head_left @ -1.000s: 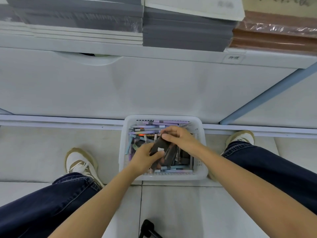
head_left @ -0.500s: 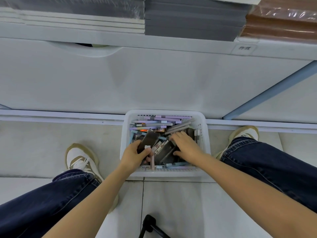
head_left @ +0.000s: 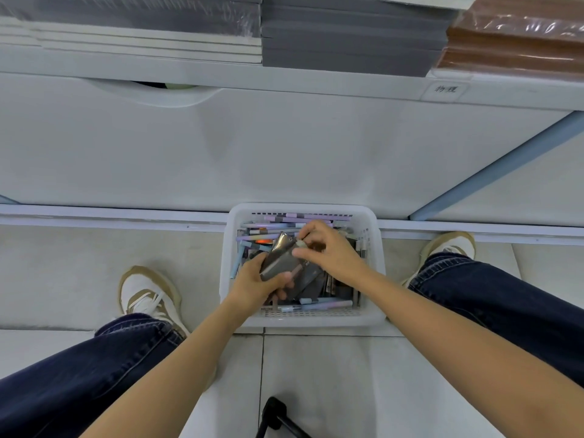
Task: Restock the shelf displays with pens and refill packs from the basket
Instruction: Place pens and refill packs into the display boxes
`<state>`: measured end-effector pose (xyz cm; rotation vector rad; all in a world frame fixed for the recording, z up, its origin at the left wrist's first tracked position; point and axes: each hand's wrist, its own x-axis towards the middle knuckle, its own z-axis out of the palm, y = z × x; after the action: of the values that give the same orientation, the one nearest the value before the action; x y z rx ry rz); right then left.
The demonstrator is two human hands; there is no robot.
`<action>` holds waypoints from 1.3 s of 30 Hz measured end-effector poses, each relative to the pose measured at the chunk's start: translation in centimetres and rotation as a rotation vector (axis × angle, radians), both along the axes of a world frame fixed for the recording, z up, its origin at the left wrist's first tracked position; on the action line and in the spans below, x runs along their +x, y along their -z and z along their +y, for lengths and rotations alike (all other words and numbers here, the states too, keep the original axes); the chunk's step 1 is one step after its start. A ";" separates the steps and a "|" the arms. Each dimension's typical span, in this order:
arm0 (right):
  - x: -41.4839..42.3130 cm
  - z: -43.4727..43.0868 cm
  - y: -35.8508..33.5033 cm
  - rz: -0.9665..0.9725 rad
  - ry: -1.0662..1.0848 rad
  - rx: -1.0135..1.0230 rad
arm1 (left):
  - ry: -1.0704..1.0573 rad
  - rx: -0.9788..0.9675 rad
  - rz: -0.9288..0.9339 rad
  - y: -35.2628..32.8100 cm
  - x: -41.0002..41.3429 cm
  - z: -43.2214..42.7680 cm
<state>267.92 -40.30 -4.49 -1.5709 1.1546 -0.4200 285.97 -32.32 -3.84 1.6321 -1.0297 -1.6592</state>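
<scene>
Right hand (head_left: pixel 331 251) now higher, fingers (head_left: pixel 311 229) pinching refill packs (head_left: pixel 281 261) gripped by left hand (head_left: pixel 256 287).

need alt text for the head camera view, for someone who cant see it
Seen from above, a person's left hand grips dark refill packs over a white basket of pastel pens on the floor, while the right hand pinches their upper end.

We see the basket (head_left: pixel 301 319) on the floor (head_left: pixel 79 263) between two shoes (head_left: pixel 148 295), against the shelf unit (head_left: pixel 284 147), pens (head_left: pixel 322 303) inside it.
</scene>
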 end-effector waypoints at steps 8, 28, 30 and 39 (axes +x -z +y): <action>0.4 -2.0 2.4 0.644 -0.156 -0.448 | -0.224 0.037 0.102 0.3 1.2 -0.3; 1.6 -1.9 1.3 0.415 -0.206 -0.125 | -0.419 0.096 0.161 -0.5 2.6 -0.8; 0.7 -2.5 0.1 0.422 -0.238 -0.080 | -0.440 0.094 0.161 -0.9 2.6 -0.9; -3.3 -1.8 -4.6 0.052 -0.056 0.311 | -0.508 0.191 0.498 -3.6 0.4 -1.5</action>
<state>264.63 -42.08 0.07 -1.3440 1.1520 -0.1540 286.37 -33.81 -0.27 1.3348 -0.1934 -1.7031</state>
